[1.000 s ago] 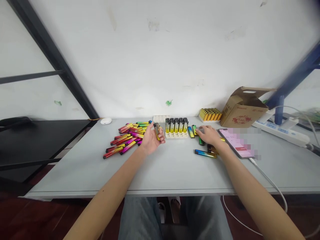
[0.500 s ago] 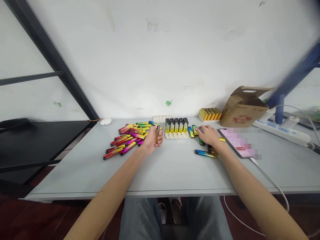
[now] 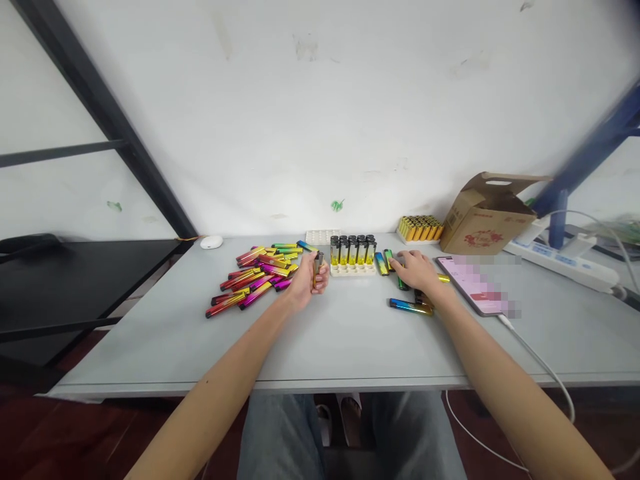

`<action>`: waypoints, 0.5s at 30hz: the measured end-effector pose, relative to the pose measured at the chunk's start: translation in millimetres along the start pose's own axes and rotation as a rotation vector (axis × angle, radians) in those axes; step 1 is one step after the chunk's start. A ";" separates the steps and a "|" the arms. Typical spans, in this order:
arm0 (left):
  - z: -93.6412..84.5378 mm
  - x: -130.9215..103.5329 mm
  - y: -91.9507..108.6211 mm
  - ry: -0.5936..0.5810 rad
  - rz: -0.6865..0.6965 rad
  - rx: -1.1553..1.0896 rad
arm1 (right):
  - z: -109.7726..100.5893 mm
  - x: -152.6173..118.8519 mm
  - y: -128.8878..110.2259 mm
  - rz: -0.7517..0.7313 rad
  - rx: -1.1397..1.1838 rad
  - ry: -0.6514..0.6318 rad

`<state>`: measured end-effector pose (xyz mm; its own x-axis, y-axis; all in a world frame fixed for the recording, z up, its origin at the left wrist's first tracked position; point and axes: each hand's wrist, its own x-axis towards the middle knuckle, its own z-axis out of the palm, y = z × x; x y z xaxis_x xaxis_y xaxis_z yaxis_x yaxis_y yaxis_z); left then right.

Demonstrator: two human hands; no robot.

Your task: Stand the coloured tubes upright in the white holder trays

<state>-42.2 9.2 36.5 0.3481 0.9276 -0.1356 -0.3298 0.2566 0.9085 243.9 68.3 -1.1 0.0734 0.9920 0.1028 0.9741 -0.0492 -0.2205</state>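
Left fingers point(image 3: 322, 272): closed on a lighter point(image 3: 316, 272).
Right fingers point(image 3: 403, 265): on green lighter point(image 3: 389, 256); grip, I cannot tell.
Rack point(image 3: 345, 273), centre: only back rows filled.
Pile point(image 3: 263, 270), centre-left: apparently unracked.

Place: indoor desk workspace | grey desk point(image 3: 340, 347) | power strip point(image 3: 565, 268) | scuffed wall point(image 3: 250, 120)

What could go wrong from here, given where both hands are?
The left hand, holding a lighter close beside the white rack, might bump it. The right hand, over loose lighters, might scatter them. The cable from the phone hangs over the table edge and could snag.
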 end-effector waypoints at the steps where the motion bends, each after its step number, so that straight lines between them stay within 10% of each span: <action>1: -0.8 1.0 -0.4 0.004 -0.002 0.015 | -0.1 -0.2 -0.2 0.001 -0.001 0.000; 15: -1.1 3.4 -3.5 0.044 -0.010 0.049 | -6.7 -5.5 -5.6 -0.003 -0.017 -0.013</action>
<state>-40.8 11.8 32.4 0.3123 0.9362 -0.1613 -0.2825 0.2536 0.9251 239.5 62.3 6.0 0.0675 0.9936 0.0906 0.9779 -0.0479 -0.2035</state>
